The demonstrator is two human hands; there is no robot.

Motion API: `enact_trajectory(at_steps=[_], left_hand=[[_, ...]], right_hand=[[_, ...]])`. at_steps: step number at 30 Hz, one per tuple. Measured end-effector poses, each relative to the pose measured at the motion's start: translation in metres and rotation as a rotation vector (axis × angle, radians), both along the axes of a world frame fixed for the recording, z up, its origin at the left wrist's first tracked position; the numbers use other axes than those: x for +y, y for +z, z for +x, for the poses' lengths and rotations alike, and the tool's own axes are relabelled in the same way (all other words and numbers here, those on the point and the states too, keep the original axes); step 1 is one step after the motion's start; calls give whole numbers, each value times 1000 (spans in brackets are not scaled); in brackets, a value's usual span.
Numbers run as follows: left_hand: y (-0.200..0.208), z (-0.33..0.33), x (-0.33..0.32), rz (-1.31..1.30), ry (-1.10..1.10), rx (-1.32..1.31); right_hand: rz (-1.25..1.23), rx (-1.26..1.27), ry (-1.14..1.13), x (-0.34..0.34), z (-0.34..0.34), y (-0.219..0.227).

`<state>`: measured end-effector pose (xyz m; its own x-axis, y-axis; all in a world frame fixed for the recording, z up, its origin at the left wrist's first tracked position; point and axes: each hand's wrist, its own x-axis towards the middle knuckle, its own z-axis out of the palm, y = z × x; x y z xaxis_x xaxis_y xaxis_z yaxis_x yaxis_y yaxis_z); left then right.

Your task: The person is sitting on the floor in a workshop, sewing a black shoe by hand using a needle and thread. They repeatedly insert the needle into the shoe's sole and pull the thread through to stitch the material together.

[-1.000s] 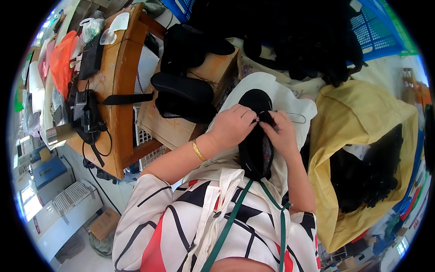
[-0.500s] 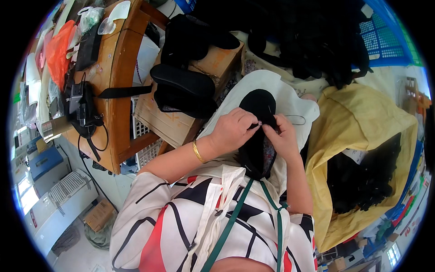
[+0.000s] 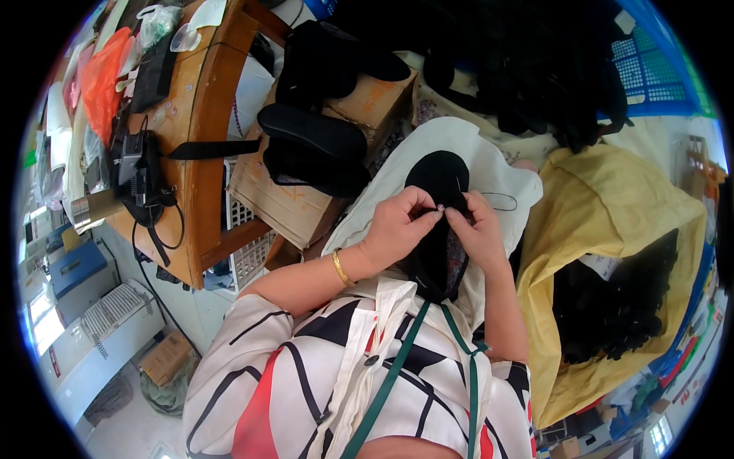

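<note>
Black shoe (image 3: pixel 437 170) sits on a white cloth (image 3: pixel 459 138) over the lap, guessing that's to protect the patterned top (image 3: pixel 290 398). Left hand (image 3: pixel 399 228) and right hand (image 3: pixel 480 229) both pinch the opening's edge, probably to steady it. Yellow sack (image 3: pixel 612 191) gapes nearby.

The top (image 3: pixel 294 382) is white, black and red — the bracelet (image 3: pixel 341 269) gold.

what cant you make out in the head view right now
All in the head view:
- black shoe: partly hidden by the left hand and right hand
- small pale spot between the fingertips: too small to identify
- blue basket: cut off by the top edge
- dark contents of the yellow sack: single pieces merge in shadow
</note>
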<state>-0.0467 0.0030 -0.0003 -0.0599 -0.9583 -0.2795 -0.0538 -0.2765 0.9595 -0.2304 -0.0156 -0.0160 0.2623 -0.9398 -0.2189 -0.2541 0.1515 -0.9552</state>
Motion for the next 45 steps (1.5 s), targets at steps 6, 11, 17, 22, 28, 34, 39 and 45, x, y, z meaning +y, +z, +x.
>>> enact_trajectory(at_steps=[6,11,17,22,28,34,39,45], left_hand=[[12,20,-39,17,-282,-185],[7,13,-44,-317,-283,-482],[7,9,-39,-685,-366,-743],[15,9,-32,-712,-452,-862],[17,7,-28,-628,-474,-851],[11,5,-27,-601,-456,-875],[10,4,-24,-562,-394,-851],[-9,0,-22,-771,-262,-872]], right_hand=[[262,-23,-213,20,13,4],[23,325,31,11,0,27],[-78,487,81,14,-11,49],[-413,801,-40,20,-38,35],[-580,744,-10,22,-30,26],[-529,704,112,10,-22,-29],[-255,46,-543,4,-10,6],[64,-995,-549,16,36,19]])
